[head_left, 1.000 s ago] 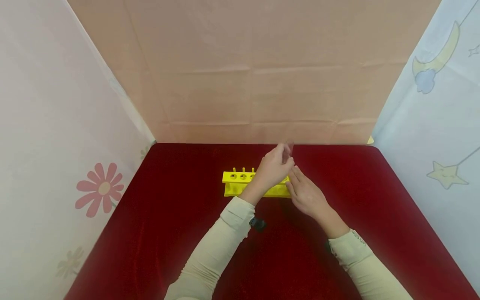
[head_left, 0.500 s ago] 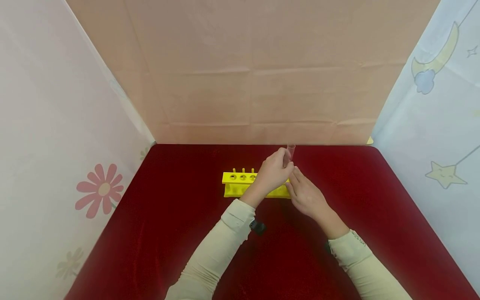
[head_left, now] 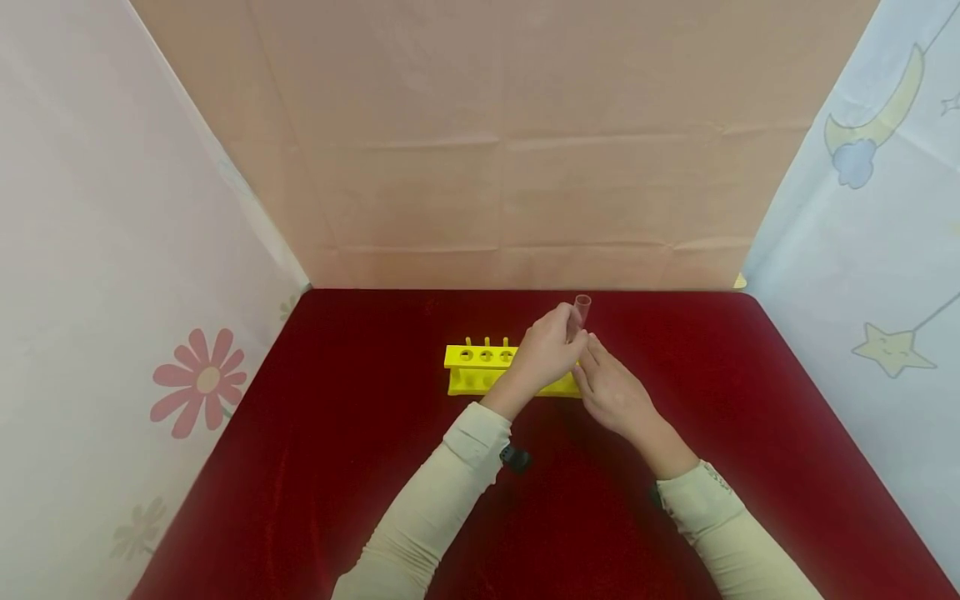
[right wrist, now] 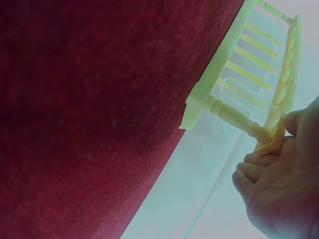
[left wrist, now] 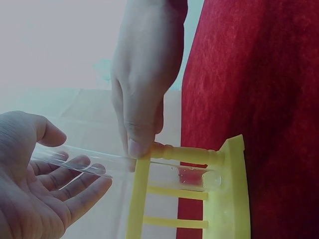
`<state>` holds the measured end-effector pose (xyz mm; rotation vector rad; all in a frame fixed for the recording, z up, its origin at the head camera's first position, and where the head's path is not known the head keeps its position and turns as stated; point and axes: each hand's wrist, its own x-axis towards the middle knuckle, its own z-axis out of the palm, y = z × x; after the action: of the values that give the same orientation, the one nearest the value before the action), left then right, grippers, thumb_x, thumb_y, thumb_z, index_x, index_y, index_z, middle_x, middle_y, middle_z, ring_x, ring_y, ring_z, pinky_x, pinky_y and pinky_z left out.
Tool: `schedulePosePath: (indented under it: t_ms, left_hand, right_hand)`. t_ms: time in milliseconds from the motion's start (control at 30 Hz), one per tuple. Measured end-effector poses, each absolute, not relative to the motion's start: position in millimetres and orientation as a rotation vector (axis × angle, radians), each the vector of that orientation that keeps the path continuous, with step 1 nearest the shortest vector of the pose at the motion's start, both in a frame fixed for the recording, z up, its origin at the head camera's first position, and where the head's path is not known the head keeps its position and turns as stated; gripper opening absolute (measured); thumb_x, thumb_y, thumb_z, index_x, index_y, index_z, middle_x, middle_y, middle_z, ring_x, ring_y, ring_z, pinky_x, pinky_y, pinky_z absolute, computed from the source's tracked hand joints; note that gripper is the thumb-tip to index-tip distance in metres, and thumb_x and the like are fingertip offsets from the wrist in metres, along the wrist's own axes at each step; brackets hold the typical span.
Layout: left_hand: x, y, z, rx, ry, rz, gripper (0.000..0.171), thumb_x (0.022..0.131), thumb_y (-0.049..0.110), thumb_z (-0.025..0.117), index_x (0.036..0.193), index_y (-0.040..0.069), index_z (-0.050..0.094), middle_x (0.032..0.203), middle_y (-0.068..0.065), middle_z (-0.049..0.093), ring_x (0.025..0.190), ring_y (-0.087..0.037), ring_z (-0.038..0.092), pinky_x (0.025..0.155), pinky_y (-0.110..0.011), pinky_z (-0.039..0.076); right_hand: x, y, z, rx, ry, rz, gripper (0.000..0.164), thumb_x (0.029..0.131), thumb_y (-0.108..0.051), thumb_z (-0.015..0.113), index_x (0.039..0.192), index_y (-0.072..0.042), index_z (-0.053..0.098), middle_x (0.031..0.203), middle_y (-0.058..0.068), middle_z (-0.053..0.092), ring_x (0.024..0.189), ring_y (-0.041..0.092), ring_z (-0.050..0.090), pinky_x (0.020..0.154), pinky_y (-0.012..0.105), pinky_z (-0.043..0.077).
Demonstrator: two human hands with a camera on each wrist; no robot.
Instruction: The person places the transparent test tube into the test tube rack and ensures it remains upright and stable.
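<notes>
A clear test tube (head_left: 584, 312) stands in the end hole of a yellow test tube rack (head_left: 474, 385). My left hand (head_left: 546, 348) holds the tube loosely near its mouth, thumb on one side and fingers on the other. In the left wrist view the rounded bottom of the tube reaches the base of the rack. My right hand (head_left: 617, 392) grips the rack's right end. In the right wrist view, thumb and fingers of the right hand (right wrist: 284, 194) pinch the upper plate beside the end post. The left hand and forearm hide part of the rack in the head view.
A dark red cloth (head_left: 360, 433) covers the table under the rack. A tan backdrop (head_left: 480, 183) rises behind it. Printed white panels stand at the left (head_left: 97, 250) and right (head_left: 855, 250). Three yellow pegs stick up along the rack's back, left of the hand.
The left hand has sunk slightly with the test tube, whose mouth now shows lower and more sharply. The right hand and the rack have stayed in place.
</notes>
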<state>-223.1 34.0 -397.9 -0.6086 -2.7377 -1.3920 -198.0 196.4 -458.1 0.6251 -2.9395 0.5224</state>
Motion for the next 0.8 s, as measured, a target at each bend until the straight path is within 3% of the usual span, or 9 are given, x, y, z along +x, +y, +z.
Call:
schedulePosePath:
  t_ms: [800]
  left_hand:
    - [-223.7, 34.3, -405.2, -0.615, -2.774, -1.325, 0.019, 0.097, 0.026, 0.064, 0.110, 0.018, 0.054, 0.092, 0.004, 0.055, 0.080, -0.014, 0.055, 0.070, -0.022, 0.050]
  right_hand:
    - [-196.8, 197.6, -457.1, 0.668, -2.932, 0.548, 0.059, 0.108, -0.024, 0.044, 0.159, -0.001, 0.025, 0.165, 0.021, 0.022, 0.152, 0.039, 0.021, 0.120, 0.054, 0.024]
